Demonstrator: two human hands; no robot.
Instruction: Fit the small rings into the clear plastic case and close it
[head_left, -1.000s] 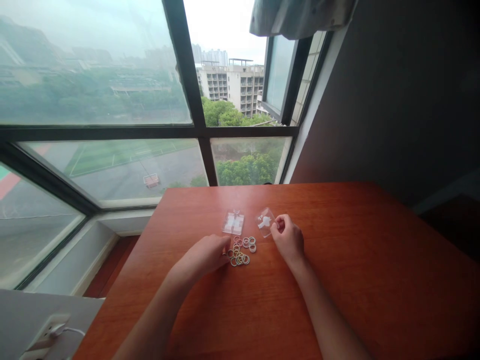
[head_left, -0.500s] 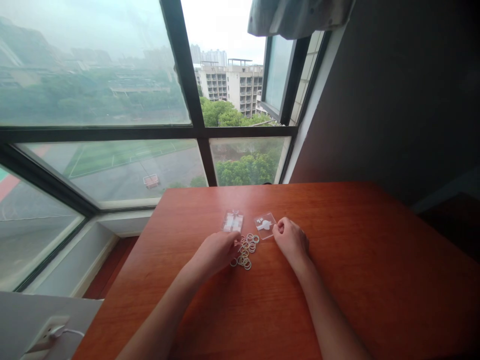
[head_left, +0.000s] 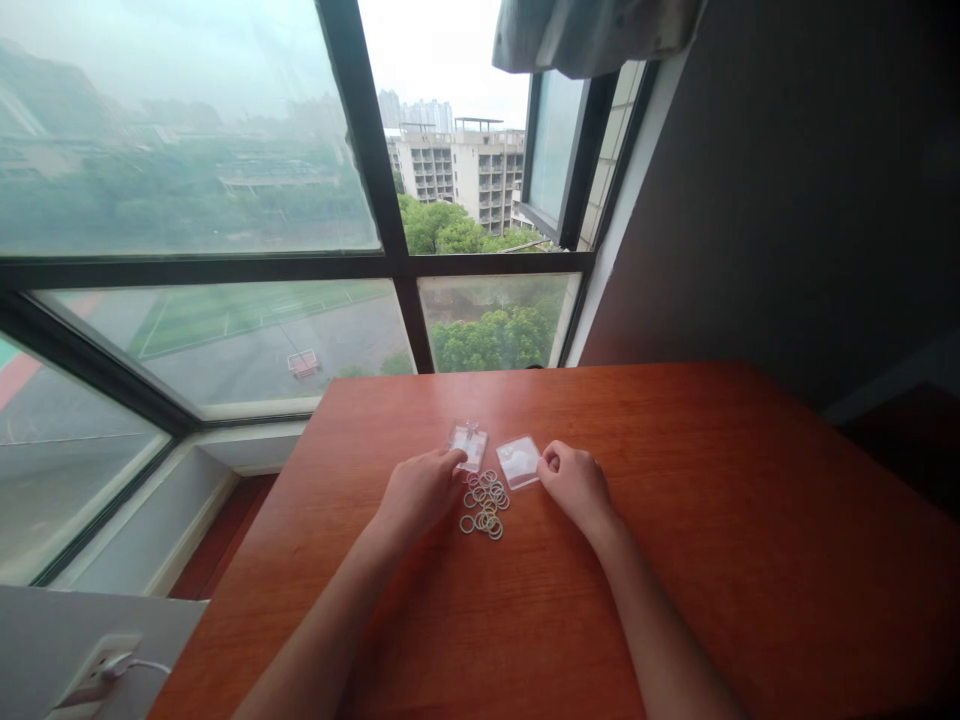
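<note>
My left hand (head_left: 421, 488) is closed at the left edge of a small clear plastic box (head_left: 472, 450), its thumb over the near-left part of the box. Small clasps or hinges seem to stand at the box's far edge. My right hand (head_left: 577, 484) pinches the right corner of a thin clear plastic square (head_left: 518, 462), which looks like a lid and shines white with reflected light. Several pale rings (head_left: 487, 505) lie in a loose, overlapping pile between my hands, nearer to me than the box. The fingers of my left hand are partly hidden from above.
Everything lies on a reddish-brown wooden table (head_left: 712, 520). Windows (head_left: 300, 330) rise beyond its far and left edges, one sash (head_left: 559, 150) swung outward. A dark wall stands on the right. At lower left, a plug with a white cable sits in a wall socket (head_left: 105, 668).
My left hand has moved from the rings to the box, which now sits slightly turned. My right hand has drawn the clear square a little left and nearer, and its glare has changed.
</note>
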